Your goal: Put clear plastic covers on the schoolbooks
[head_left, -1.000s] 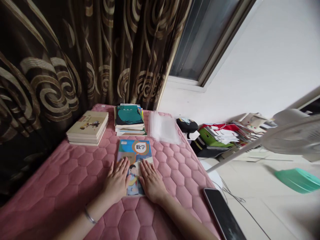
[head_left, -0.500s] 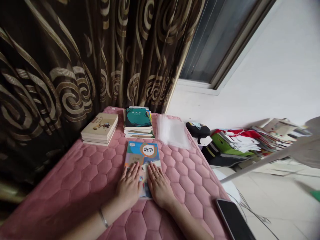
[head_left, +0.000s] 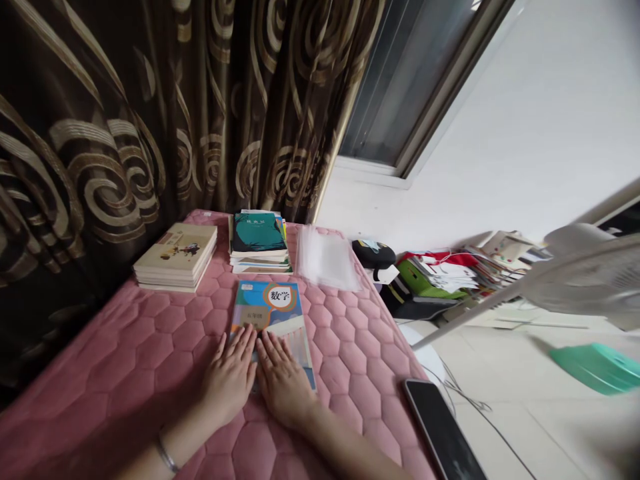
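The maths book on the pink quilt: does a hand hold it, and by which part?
Nothing is gripped. The left hand and right hand lie flat on the near end of the maths book, on its cover.

we wear very little that shows. both our forearms are bare right down to the lower edge of the view, so any sleeve sits out of sight. on our left wrist there is a thin bracelet [head_left: 166, 455], a narrow silvery band, smooth and plain, with a pale glint along its curve; it sits close around the arm, some way back from our left grip [head_left: 231, 380]. our right grip [head_left: 283, 383] and its wrist are bare. the fingers on both are slim and uncovered; the nails are too small for us to judge.
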A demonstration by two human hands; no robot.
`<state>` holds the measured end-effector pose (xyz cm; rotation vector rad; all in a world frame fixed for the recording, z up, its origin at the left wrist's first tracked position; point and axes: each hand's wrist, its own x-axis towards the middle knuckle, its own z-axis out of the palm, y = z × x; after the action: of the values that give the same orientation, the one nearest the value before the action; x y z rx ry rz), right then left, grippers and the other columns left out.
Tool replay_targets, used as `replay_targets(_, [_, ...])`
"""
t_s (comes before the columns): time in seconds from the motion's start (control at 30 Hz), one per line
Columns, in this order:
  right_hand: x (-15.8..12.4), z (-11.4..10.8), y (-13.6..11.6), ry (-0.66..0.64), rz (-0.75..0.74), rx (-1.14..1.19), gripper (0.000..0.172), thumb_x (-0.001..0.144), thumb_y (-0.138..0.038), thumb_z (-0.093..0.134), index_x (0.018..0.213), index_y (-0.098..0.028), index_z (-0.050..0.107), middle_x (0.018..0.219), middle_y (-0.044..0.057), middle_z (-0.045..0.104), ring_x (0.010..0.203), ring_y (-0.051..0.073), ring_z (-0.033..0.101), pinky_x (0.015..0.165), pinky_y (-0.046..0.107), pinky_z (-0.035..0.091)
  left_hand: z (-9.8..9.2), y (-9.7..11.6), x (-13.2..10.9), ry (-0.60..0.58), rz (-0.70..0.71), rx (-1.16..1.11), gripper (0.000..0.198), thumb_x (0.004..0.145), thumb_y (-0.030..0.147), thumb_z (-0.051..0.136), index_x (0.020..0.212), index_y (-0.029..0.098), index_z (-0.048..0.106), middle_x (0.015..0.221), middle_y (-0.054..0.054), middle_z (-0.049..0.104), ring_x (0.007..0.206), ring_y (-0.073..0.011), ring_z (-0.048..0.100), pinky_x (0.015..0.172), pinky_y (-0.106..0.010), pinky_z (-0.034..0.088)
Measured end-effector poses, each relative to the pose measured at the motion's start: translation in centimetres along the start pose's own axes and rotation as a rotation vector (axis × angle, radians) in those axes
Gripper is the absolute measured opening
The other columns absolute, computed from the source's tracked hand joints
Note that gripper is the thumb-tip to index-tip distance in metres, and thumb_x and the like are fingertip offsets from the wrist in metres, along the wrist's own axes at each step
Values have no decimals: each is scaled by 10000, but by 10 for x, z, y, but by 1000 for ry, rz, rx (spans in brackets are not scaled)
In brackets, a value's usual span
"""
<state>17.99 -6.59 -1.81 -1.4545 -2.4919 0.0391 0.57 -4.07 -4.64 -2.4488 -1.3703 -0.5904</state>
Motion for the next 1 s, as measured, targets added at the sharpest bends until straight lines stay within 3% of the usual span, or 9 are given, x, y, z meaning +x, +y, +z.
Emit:
replay_targets(0.17, [-24, -14, 37, -61, 85, 0, 562, 993, -336, 356, 1518, -163, 261, 1570, 86, 218, 1460, 253, 204, 1179, 500, 251, -1, 0, 1, 13, 15, 6, 556, 929, 299, 344, 1470, 175, 384, 1507, -80, 431, 1359, -246, 437, 1155, -461, 274])
replay_targets(0.27, [-25, -17, 43, -90, 127, -2, 565, 988, -354, 362, 1511, -152, 289, 1559, 108, 244, 1452, 284, 225, 1171, 553, 228, -2, 0, 2, 15, 23, 14, 558, 923, 302, 353, 1463, 168, 396, 1507, -84, 429, 1355, -250, 441, 1145, -459, 292])
replay_targets(0.47, [31, 2, 30, -53, -113, 24, 548, 1008, -349, 316, 1512, -139, 280, 1570, 92, 224, 1462, 214, 203, 1196, 432, 213, -2, -1, 0, 15, 19, 26, 576, 913, 297, 364, 1475, 171, 374, 1503, -85, 434, 1349, -248, 450, 1144, -459, 298])
replay_targets(0.53, [59, 4, 44, -46, -104, -2, 550, 1003, -345, 332, 1503, -118, 301, 1566, 107, 234, 1462, 210, 202, 1197, 408, 208, -2, -2, 0, 27, 29, 34, 578, 914, 308, 370, 1474, 166, 374, 1504, -86, 433, 1347, -249, 452, 1148, -458, 291])
replay_targets(0.67, [101, -5, 92, -108, 52, -24, 524, 1002, -306, 341, 1489, -115, 333, 1554, 122, 265, 1455, 216, 225, 1185, 423, 219, 1, -3, 0, 47, 37, 49, 569, 911, 302, 375, 1467, 178, 390, 1512, -73, 424, 1357, -248, 437, 1158, -456, 268])
replay_targets(0.77, [112, -7, 115, -98, 117, -10, 521, 1002, -279, 321, 1494, -108, 314, 1559, 129, 247, 1452, 217, 234, 1181, 446, 212, 1, -3, -3, 44, 32, 54, 565, 909, 296, 371, 1461, 180, 401, 1505, -74, 437, 1356, -242, 437, 1161, -447, 267])
replay_targets(0.87, [112, -2, 120, -67, 117, 4, 526, 995, -275, 320, 1498, -123, 310, 1557, 124, 255, 1452, 218, 238, 1178, 472, 211, 0, 1, -2, -8, 8, 46, 555, 903, 285, 371, 1444, 172, 428, 1499, -82, 445, 1350, -250, 447, 1152, -464, 282])
replay_targets(1.0, [109, 5, 116, -37, 110, 0, 535, 990, -281, 316, 1489, -91, 320, 1547, 129, 289, 1453, 216, 237, 1187, 452, 196, 0, 9, 27, -157, -84, 5, 506, 904, 295, 381, 1349, 111, 535, 1431, -152, 519, 1320, -277, 484, 1132, -489, 315])
